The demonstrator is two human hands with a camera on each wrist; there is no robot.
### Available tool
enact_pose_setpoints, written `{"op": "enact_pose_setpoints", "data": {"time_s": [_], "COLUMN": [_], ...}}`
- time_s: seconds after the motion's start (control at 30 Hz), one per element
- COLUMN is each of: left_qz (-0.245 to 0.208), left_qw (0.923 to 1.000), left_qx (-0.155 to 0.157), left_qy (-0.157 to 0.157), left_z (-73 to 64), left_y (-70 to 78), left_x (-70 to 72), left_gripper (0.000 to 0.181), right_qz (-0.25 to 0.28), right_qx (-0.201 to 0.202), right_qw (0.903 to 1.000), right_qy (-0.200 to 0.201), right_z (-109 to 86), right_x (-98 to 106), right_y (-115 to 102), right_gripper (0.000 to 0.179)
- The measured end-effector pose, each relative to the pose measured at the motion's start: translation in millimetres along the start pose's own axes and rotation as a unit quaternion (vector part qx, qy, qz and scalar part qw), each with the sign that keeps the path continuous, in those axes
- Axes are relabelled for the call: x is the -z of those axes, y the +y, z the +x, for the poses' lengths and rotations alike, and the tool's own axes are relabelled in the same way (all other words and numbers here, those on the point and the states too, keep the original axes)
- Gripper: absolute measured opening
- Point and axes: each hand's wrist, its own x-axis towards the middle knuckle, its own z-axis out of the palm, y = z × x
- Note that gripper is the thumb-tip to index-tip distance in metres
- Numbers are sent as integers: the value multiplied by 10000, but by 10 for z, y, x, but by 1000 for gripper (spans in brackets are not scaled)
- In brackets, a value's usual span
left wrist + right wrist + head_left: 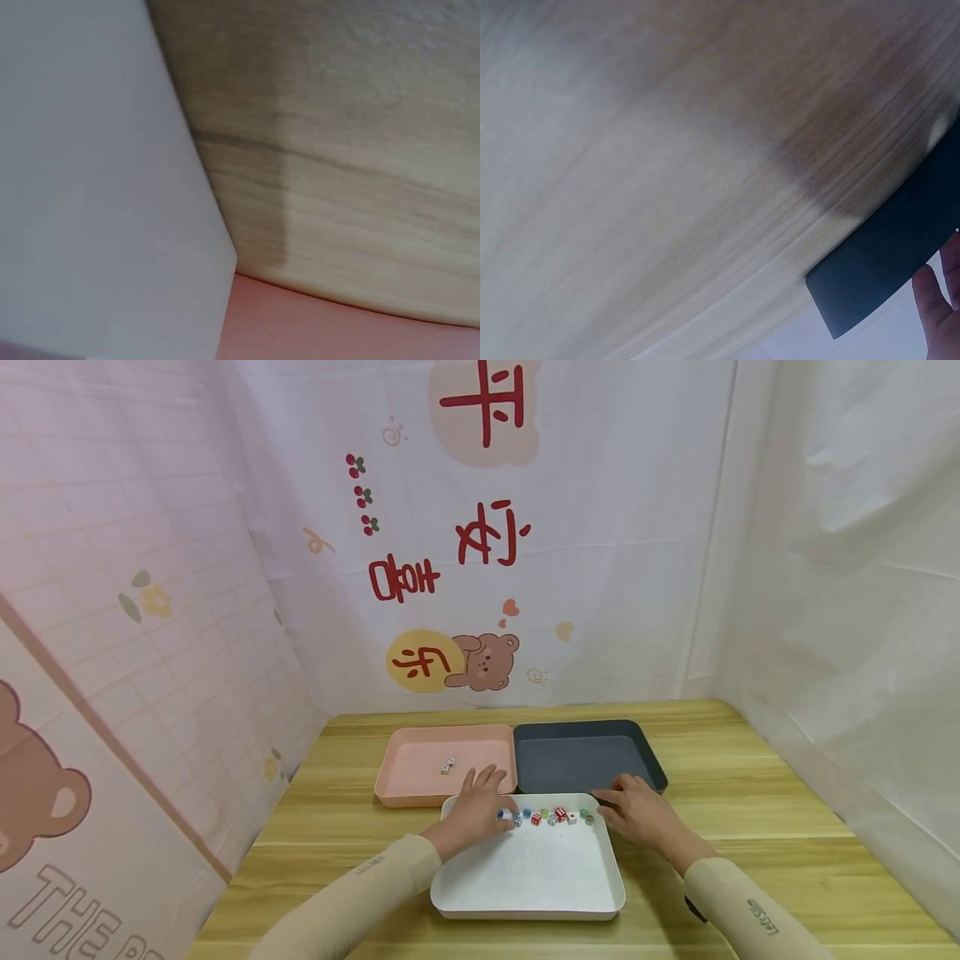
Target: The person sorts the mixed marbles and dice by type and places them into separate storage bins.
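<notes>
Dice row (536,819) inside white tray (528,877), long axis left-right, near far wall. Left hand (476,814) nearer, at left end, fingers spread, row to their right; right hand (642,810) by right end, fingers extended, parted. No hold visible in either.

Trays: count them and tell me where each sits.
3: the pink tray at back left, the dark tray beside it at back right, and the white tray in front.
</notes>
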Motion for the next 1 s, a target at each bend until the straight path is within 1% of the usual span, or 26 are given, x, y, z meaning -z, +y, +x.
{"op": "enact_pose_setpoints", "data": {"time_s": [0.2,0.43,0.53,0.8,0.87,1.0], "left_qz": [149,220,251,202,188,21], "left_qw": [9998,9995,9994,9994,9995,9998], "left_qx": [-98,-207,-218,-235,-209,-137], "left_qy": [-82,36,32,142,119,128], "left_z": [-15,-25,-18,-20,-24,-23], "left_y": [8,40,50,59,59,53], "left_x": [-22,-9,-20,-37,-31,-2], "left_gripper": [22,20,18,13,13,13], "right_qz": [19,-9,-18,-25,-29,-54], "right_qx": [-18,-4,1,-27,-41,-27], "right_qw": [10000,10000,10000,10000,10000,10000], "right_qy": [-11,44,22,25,17,-3], "right_z": [0,-2,-2,-6,-6,-4], "right_x": [3,-3,-4,5,4,1], "right_y": [-11,-6,-4,-16,-16,-13], "right_gripper": [30,30,30,31,31,30]}}
